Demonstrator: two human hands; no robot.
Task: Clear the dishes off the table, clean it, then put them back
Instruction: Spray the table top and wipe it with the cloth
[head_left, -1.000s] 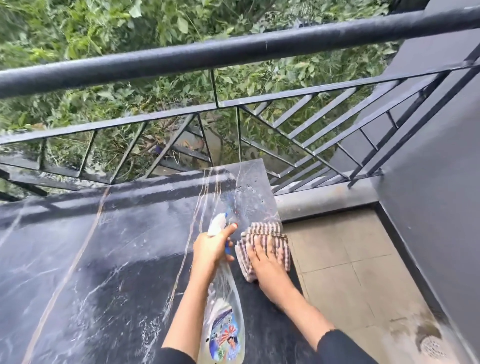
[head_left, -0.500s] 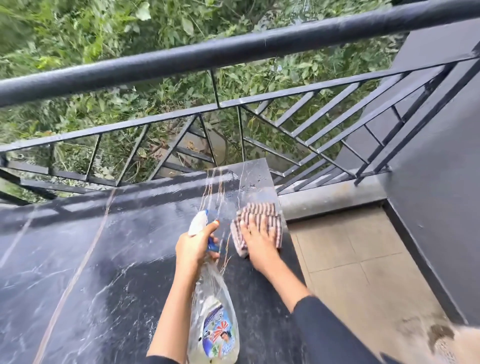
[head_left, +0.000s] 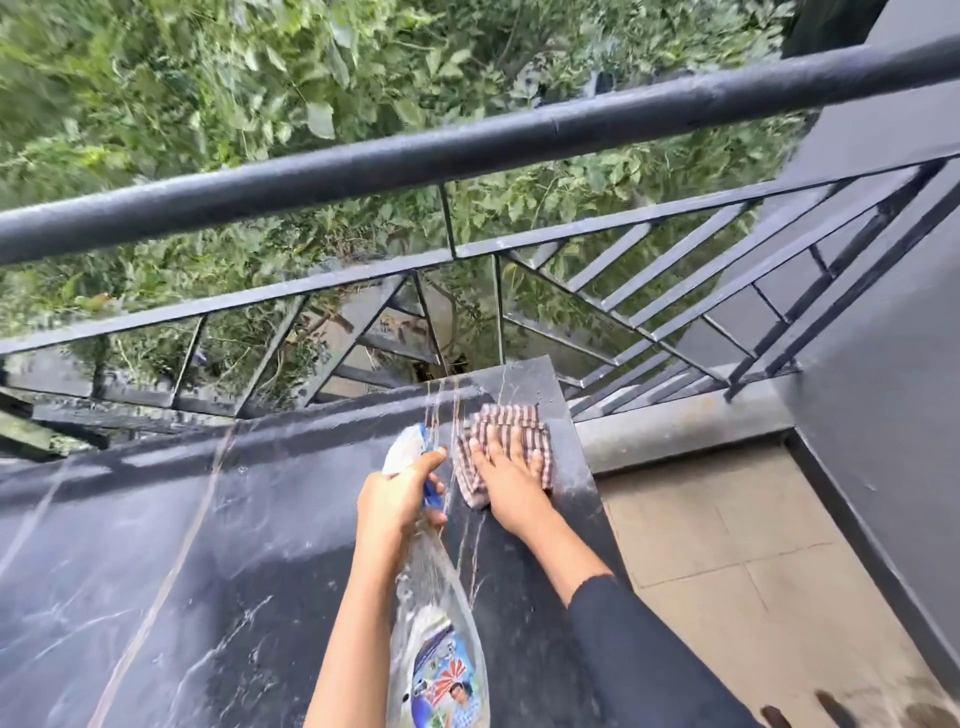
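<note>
— At the table's (head_left: 208, 545) far right corner, what is pressed down?
— A checked cloth (head_left: 524, 421), flattened under the outstretched right hand (head_left: 511, 480). Nearer the table's middle, a spray bottle (head_left: 436, 623) is gripped by the curled left hand (head_left: 392, 501).

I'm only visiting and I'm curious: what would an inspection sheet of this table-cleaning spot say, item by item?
Surface: dark marbled tabletop, wet with streaks and droplets.
Job's things: clear spray bottle with a white nozzle; checked cloth folded near the far right corner; no dishes seen.
Clutter: nothing seen.
Hands: left hand grips the spray bottle just below its nozzle; right hand presses flat on the checked cloth.
Cables: nothing seen.
Surroundings: black metal railing behind the table, green foliage beyond it, tiled floor and dark wall to the right.
</note>
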